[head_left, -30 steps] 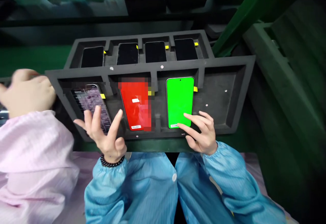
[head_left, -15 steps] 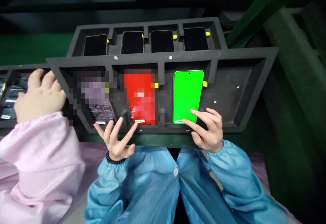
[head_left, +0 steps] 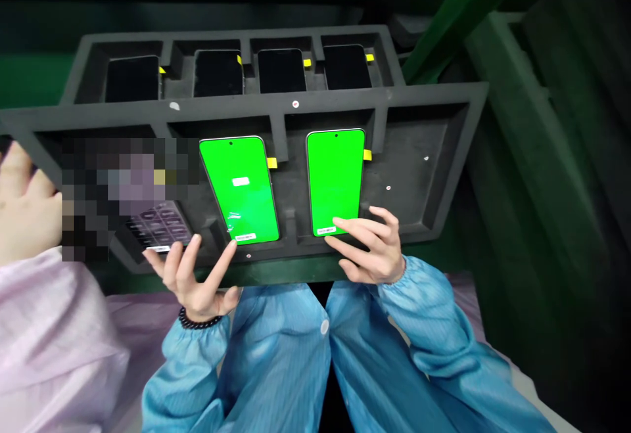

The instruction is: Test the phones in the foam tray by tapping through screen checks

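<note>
two green-screened phones (head_left: 241, 200), mid front tray (head_left: 335, 96); seemingly stiff, slippery, fragile: best held by side edges. left hand (head_left: 200, 292), right hand (head_left: 375, 252): at tray's near rim, fingers apart, gripping nothing.

Smock (head_left: 276, 354): bright blue, slight sheen, faint fine lines in cloth, loosely creased
Button (head_left: 324, 326): round, white, at front edge; dark gaps between panels above and below it
Left sleeve (head_left: 170, 380): same blue, full, gathered near wrist
Right sleeve (head_left: 444, 341): blue, puckered end, deep folds
Left hand (head_left: 194, 282): bare; black beaded bracelet (head_left: 197, 321) against sleeve end
Right hand (head_left: 372, 249): bare
</note>
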Demonstrator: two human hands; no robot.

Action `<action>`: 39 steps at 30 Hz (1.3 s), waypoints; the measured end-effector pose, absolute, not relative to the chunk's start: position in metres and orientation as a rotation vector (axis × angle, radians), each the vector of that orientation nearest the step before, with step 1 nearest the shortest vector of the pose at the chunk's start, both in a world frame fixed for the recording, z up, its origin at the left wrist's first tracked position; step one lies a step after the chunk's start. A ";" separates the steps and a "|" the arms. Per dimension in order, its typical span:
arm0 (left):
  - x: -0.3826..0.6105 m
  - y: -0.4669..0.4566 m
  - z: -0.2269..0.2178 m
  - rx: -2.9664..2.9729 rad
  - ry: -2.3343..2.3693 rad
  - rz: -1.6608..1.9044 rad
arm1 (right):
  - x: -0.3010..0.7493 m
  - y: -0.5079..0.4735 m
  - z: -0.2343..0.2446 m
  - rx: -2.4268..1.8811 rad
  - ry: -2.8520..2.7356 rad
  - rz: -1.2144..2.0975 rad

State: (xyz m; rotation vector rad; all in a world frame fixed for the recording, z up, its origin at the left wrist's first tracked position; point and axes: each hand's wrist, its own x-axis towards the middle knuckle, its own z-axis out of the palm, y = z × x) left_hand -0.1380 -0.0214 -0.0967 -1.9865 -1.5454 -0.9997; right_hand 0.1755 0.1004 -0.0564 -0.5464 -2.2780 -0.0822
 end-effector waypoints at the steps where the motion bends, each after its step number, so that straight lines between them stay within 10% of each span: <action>1: -0.138 -0.021 -0.095 -1.996 -1.535 -0.996 | 0.174 0.101 -0.055 -0.541 -2.293 -0.098; 39: -0.135 -0.020 -0.095 -2.039 -1.601 -1.004 | 0.171 0.103 -0.052 -0.619 -2.303 -0.134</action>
